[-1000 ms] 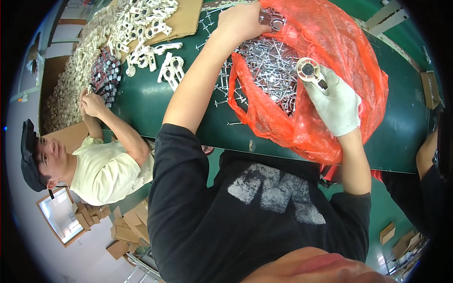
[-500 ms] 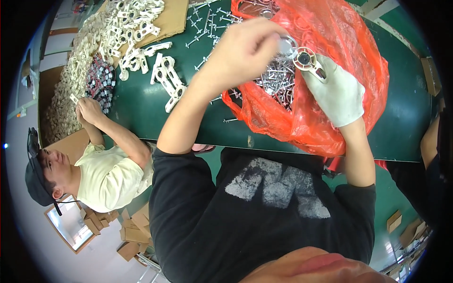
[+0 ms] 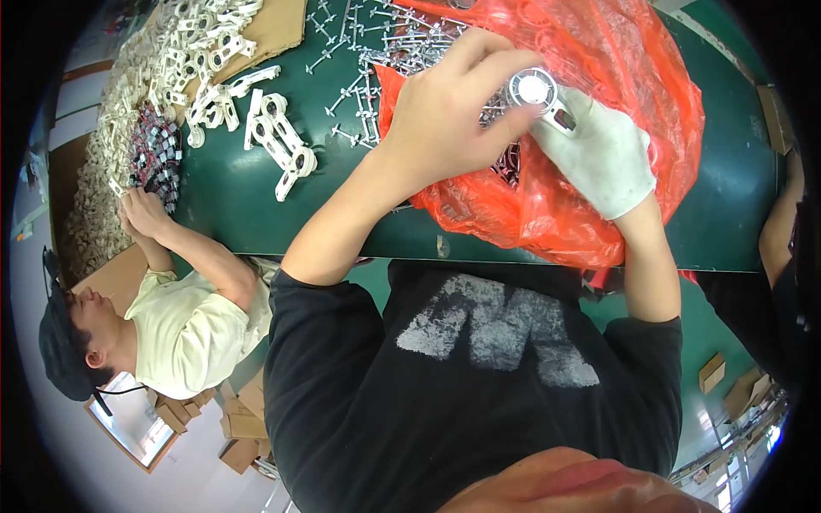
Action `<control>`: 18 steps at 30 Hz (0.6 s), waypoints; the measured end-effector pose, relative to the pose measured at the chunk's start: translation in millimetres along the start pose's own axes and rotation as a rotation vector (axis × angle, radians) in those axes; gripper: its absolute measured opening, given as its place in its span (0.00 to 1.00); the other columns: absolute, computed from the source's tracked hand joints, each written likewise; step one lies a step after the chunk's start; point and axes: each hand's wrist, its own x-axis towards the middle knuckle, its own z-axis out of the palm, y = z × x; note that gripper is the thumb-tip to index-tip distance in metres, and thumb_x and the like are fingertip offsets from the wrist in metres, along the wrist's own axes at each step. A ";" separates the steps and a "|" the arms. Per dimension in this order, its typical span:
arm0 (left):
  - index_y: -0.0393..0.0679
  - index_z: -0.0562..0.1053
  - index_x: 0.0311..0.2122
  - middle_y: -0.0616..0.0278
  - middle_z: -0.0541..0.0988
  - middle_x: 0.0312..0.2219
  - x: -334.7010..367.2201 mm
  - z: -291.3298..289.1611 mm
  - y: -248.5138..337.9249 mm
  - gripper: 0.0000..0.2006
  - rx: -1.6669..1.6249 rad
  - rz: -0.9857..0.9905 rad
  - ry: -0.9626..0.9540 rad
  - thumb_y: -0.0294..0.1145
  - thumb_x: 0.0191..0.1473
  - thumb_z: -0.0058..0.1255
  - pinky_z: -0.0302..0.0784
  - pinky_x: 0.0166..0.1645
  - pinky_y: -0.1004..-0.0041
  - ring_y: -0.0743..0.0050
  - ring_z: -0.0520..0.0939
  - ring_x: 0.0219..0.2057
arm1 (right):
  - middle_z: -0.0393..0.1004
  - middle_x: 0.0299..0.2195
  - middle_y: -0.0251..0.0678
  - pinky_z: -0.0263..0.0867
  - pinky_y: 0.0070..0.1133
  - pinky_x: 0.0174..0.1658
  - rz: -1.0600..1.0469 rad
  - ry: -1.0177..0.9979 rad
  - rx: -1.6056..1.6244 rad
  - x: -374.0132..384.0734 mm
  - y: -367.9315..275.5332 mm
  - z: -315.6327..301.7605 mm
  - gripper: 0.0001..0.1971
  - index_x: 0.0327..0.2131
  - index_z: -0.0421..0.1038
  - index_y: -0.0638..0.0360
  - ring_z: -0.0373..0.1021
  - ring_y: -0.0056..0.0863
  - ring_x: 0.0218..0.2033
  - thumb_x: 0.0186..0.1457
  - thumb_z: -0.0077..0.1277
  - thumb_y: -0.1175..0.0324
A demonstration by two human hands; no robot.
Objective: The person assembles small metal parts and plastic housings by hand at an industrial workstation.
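Note:
My bare left hand (image 3: 462, 115) pinches the rim of a clear round disc (image 3: 532, 89), thumb below and fingers above. The disc lies against the round head of a white plastic part, whose short arm (image 3: 561, 118) runs into my right hand (image 3: 599, 158). That hand wears a pale glove and is closed around the arm. Under both hands spreads a red plastic bag (image 3: 522, 218) with small metal pieces in it, partly hidden by my left hand. Loose metal rods with crosspieces (image 3: 351, 98) lie on the green table, left of the bag.
Several white plastic parts (image 3: 278, 137) lie farther left on the table (image 3: 342, 218), near a large heap of them (image 3: 128, 94). A cluster of dark and red small parts (image 3: 156, 158) sits by a co-worker's hands (image 3: 145, 214). Another person's arm (image 3: 780, 222) shows at the right edge.
My left hand has brought the clear disc onto the white part's round head; before, they were side by side. The whole view has shifted slightly.

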 end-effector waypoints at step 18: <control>0.41 0.74 0.56 0.60 0.80 0.52 -1.7 -3.8 -16.3 0.30 -0.131 0.112 -0.188 0.24 0.43 0.67 0.77 0.56 0.67 0.58 0.81 0.52 | 0.79 0.26 0.40 0.73 0.28 0.31 -0.115 0.122 0.147 -2.4 5.7 0.9 0.12 0.41 0.79 0.51 0.78 0.39 0.27 0.52 0.62 0.63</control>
